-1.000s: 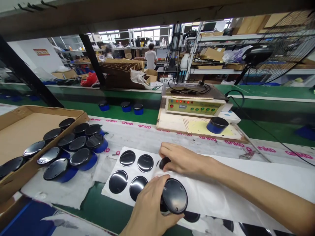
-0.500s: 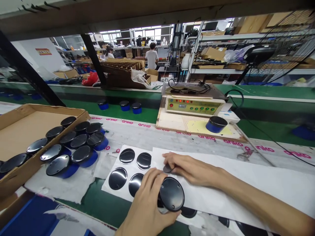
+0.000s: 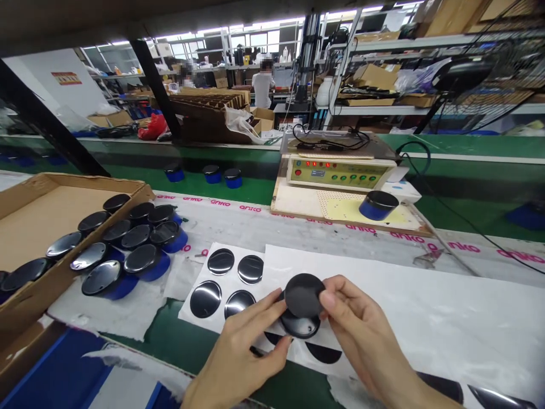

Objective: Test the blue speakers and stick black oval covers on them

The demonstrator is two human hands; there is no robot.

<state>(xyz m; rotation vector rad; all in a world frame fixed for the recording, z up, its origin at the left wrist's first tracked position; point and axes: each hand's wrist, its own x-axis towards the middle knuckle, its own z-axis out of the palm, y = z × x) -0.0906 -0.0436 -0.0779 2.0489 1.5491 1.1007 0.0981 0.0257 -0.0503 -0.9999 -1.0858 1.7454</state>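
Observation:
My left hand (image 3: 247,343) is closed around the side of a round black-topped piece (image 3: 303,328), whose small hole shows near its front edge. My right hand (image 3: 361,318) pinches a thin dull-black disc (image 3: 304,295), a sticker by its look, at its right edge. The disc overlaps the back of the piece's top; whether the two touch I cannot tell. Beneath the hands lies a white sheet (image 3: 191,316) with several glossy black round stickers (image 3: 205,299). A white paper sheet (image 3: 426,307) extends to the right, and dark shapes show under its front edge.
Several blue pieces with black lids (image 3: 142,258) stand at left, beside a cardboard tray (image 3: 72,184) with more. A control box (image 3: 340,171) sits behind on a board (image 3: 293,199), a blue-and-black piece (image 3: 378,205) before it. Three more stand on the green belt (image 3: 255,184). People work far back.
My right hand has brought the disc from the white paper, toward me, over the black-topped piece. My left hand and the piece have shifted slightly, and the view has tilted a little.

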